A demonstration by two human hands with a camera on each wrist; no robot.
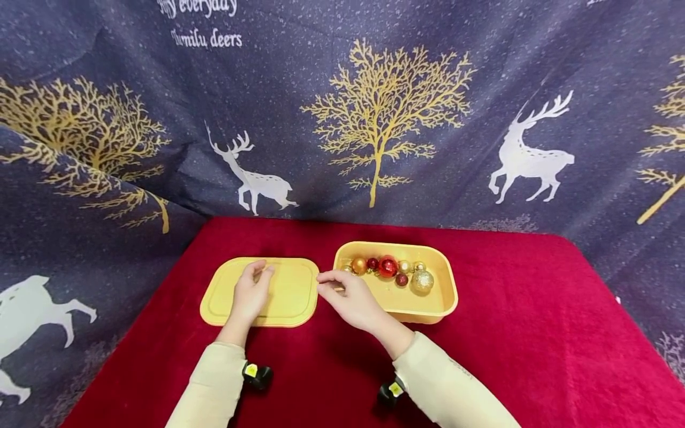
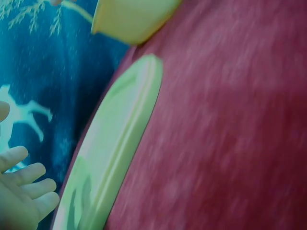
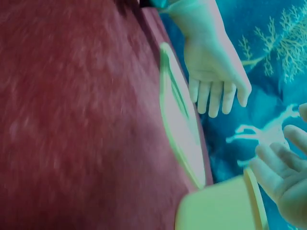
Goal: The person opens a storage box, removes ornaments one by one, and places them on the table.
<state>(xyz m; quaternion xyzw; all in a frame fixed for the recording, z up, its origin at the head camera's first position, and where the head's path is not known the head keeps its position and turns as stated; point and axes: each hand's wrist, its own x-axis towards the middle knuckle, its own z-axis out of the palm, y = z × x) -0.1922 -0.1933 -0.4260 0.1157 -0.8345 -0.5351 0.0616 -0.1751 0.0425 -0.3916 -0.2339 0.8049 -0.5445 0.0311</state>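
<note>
1. My left hand [image 1: 250,295] is over the yellow lid [image 1: 289,292], which lies flat on the red bench [image 1: 508,333] to the left of the tub. Its fingers [image 3: 211,96] are straight and slightly spread; in the right wrist view they hang just above the lid's face, so I cannot tell whether they actually touch it.
2. From my left wrist only the tips of those fingers show at the lower left edge, and the lid appears edge-on and blurred.
3. The near left part of the lid is partly covered by my hand in the head view, and its rim is all I can make out from either wrist.
4. My right hand [image 1: 350,300] sits between the lid and the yellow tub [image 1: 446,291], at the tub's left rim. Its thumb and forefinger come close together near the lid's right edge; whether they pinch anything is too small to tell.
5. In the right wrist view only a few of my right fingers show, cut off at the right border.
6. The tub stands open, just right of the lid, holding small ornament balls [image 1: 387,267] in red and gold along its far side. Some are half hidden behind others.
7. A dark curtain [image 1: 374,119] printed with deer and gold trees hangs behind the bench.
</note>
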